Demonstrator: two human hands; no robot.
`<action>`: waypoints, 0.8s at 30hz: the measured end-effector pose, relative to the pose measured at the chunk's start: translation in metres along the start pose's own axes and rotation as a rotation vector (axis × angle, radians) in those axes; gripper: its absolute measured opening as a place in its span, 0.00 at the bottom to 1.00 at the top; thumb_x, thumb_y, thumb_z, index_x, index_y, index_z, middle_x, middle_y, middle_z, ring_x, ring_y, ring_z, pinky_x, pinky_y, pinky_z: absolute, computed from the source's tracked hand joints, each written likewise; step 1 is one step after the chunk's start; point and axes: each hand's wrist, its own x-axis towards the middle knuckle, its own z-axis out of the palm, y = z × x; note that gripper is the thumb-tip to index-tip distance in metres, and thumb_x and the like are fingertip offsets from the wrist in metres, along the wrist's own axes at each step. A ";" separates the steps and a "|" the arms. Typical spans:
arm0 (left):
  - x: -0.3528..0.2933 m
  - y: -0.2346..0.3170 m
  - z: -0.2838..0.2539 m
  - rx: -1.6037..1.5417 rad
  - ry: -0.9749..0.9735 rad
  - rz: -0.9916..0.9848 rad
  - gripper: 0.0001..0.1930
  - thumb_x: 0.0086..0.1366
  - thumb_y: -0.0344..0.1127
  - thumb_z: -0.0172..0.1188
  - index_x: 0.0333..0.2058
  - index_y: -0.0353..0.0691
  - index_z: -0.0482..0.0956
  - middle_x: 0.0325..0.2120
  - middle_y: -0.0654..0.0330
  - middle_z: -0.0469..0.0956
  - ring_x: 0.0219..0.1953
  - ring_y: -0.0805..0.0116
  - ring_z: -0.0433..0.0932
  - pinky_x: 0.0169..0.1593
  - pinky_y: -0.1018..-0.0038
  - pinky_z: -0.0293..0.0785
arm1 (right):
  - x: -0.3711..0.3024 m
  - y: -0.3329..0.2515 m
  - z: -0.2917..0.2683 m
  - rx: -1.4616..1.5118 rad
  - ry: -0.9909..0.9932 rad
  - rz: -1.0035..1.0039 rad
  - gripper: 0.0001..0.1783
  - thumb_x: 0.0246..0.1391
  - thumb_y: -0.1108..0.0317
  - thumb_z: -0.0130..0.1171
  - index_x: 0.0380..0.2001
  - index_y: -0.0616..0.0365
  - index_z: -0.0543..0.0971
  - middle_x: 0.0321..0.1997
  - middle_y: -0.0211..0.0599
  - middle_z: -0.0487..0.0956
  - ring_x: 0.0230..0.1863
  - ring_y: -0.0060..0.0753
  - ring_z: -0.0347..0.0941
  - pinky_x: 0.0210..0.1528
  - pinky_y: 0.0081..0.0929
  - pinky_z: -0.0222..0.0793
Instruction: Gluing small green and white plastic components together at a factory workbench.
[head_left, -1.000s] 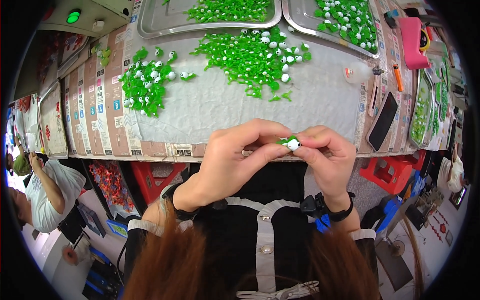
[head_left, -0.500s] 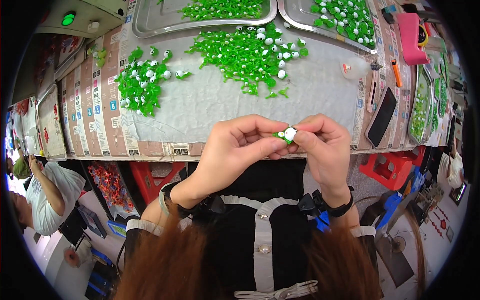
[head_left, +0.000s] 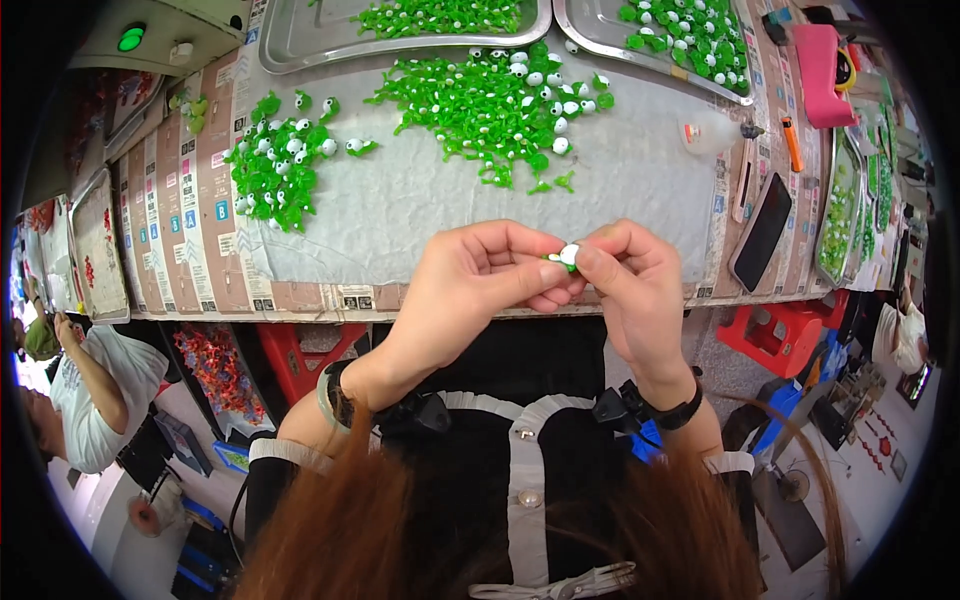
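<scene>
Between my two hands, just over the table's near edge, is a small green-and-white plastic toy figure [head_left: 567, 257]. My left hand [head_left: 478, 275] pinches its green part between thumb and fingers. The thumb and fingertips of my right hand [head_left: 632, 285] press on its round white part. Most of the toy is hidden by my fingers. Beyond the hands lies a heap of small green plastic pieces [head_left: 450, 105], with round white pieces [head_left: 560, 125] along its right side. On the left is a pile of green-and-white figures [head_left: 275, 170] of similar look.
Metal trays [head_left: 410, 52] of green pieces stand at the back. To the right lie a phone [head_left: 762, 235], an orange lighter [head_left: 792, 145], a translucent bottle [head_left: 708, 137] and a pink pouch [head_left: 822, 75]. Red stools [head_left: 770, 340] stand below the table edge. Another person [head_left: 105, 395] is at far left.
Both hands have shifted slightly up and left with the toy. The toy has tilted, and its white part now sits under my right thumb.
</scene>
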 end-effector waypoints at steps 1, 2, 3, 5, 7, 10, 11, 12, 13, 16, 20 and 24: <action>-0.003 -0.001 0.003 -0.001 0.001 0.005 0.08 0.53 0.24 0.50 0.33 0.28 0.68 0.27 0.52 0.73 0.29 0.69 0.74 0.33 0.79 0.72 | -0.002 0.000 0.000 -0.003 -0.004 -0.001 0.03 0.44 0.77 0.51 0.23 0.66 0.71 0.23 0.35 0.73 0.25 0.20 0.69 0.28 0.13 0.65; -0.005 -0.004 0.005 0.048 0.021 0.085 0.08 0.53 0.24 0.50 0.32 0.28 0.69 0.26 0.54 0.73 0.28 0.71 0.74 0.33 0.81 0.71 | -0.003 0.002 0.000 -0.013 -0.010 -0.050 0.02 0.43 0.77 0.51 0.24 0.66 0.71 0.24 0.36 0.72 0.26 0.20 0.69 0.29 0.14 0.65; -0.007 -0.007 0.006 0.098 0.042 0.166 0.08 0.53 0.25 0.50 0.32 0.28 0.69 0.26 0.56 0.73 0.28 0.73 0.73 0.33 0.82 0.71 | -0.004 0.004 -0.001 -0.023 -0.017 -0.098 0.02 0.43 0.78 0.51 0.24 0.66 0.70 0.25 0.36 0.72 0.26 0.20 0.69 0.29 0.14 0.65; -0.008 -0.013 0.005 0.233 0.067 0.261 0.07 0.52 0.24 0.51 0.31 0.29 0.70 0.26 0.56 0.73 0.27 0.73 0.74 0.32 0.82 0.71 | -0.005 0.008 -0.003 -0.044 -0.031 -0.113 0.02 0.43 0.79 0.51 0.24 0.66 0.70 0.27 0.36 0.72 0.28 0.20 0.68 0.31 0.14 0.65; -0.009 -0.016 0.004 0.369 0.092 0.355 0.07 0.51 0.24 0.52 0.31 0.30 0.71 0.26 0.57 0.74 0.26 0.74 0.74 0.30 0.82 0.71 | -0.007 0.009 -0.004 -0.065 -0.044 -0.128 0.02 0.43 0.79 0.51 0.25 0.66 0.70 0.28 0.36 0.72 0.29 0.21 0.68 0.32 0.15 0.65; -0.005 -0.018 0.003 0.585 0.129 0.501 0.07 0.48 0.23 0.54 0.30 0.32 0.72 0.25 0.57 0.74 0.25 0.73 0.74 0.28 0.81 0.71 | -0.005 0.010 -0.008 -0.063 -0.067 -0.126 0.03 0.43 0.79 0.50 0.25 0.66 0.70 0.28 0.36 0.72 0.30 0.21 0.68 0.34 0.15 0.64; -0.005 -0.017 0.003 0.649 0.132 0.562 0.08 0.48 0.23 0.55 0.30 0.32 0.72 0.24 0.56 0.74 0.25 0.72 0.74 0.27 0.81 0.71 | -0.005 0.009 -0.008 -0.056 -0.073 -0.130 0.03 0.43 0.79 0.50 0.26 0.66 0.70 0.28 0.36 0.72 0.31 0.21 0.68 0.34 0.15 0.64; -0.004 -0.016 0.003 0.714 0.134 0.621 0.08 0.47 0.23 0.55 0.30 0.33 0.72 0.24 0.55 0.74 0.24 0.72 0.74 0.27 0.81 0.71 | -0.004 0.008 -0.008 -0.048 -0.079 -0.134 0.03 0.43 0.79 0.50 0.26 0.66 0.70 0.28 0.36 0.72 0.31 0.21 0.68 0.34 0.16 0.64; -0.004 -0.015 0.004 0.715 0.135 0.623 0.08 0.47 0.23 0.55 0.30 0.33 0.72 0.24 0.55 0.74 0.24 0.72 0.74 0.27 0.81 0.71 | -0.004 0.007 -0.008 -0.048 -0.081 -0.135 0.03 0.43 0.79 0.50 0.26 0.66 0.70 0.28 0.36 0.72 0.31 0.21 0.68 0.34 0.16 0.64; -0.004 -0.010 0.007 0.718 0.079 0.666 0.08 0.47 0.23 0.56 0.29 0.33 0.72 0.23 0.55 0.74 0.24 0.70 0.74 0.26 0.81 0.70 | -0.008 0.000 -0.007 -0.087 -0.070 -0.151 0.03 0.44 0.78 0.50 0.26 0.65 0.71 0.28 0.36 0.72 0.31 0.21 0.68 0.35 0.16 0.64; 0.002 -0.018 0.002 0.796 0.145 0.539 0.08 0.46 0.23 0.57 0.28 0.33 0.72 0.23 0.56 0.74 0.25 0.71 0.74 0.27 0.81 0.70 | -0.003 0.003 -0.011 -0.166 -0.058 -0.073 0.05 0.45 0.74 0.50 0.26 0.64 0.72 0.26 0.32 0.73 0.29 0.18 0.68 0.33 0.16 0.63; -0.004 -0.016 -0.005 0.664 0.221 0.447 0.07 0.46 0.19 0.54 0.28 0.29 0.71 0.24 0.55 0.73 0.26 0.72 0.73 0.30 0.81 0.71 | 0.002 0.008 -0.005 -0.102 -0.134 -0.048 0.05 0.46 0.76 0.49 0.29 0.65 0.71 0.29 0.32 0.72 0.31 0.16 0.66 0.33 0.13 0.63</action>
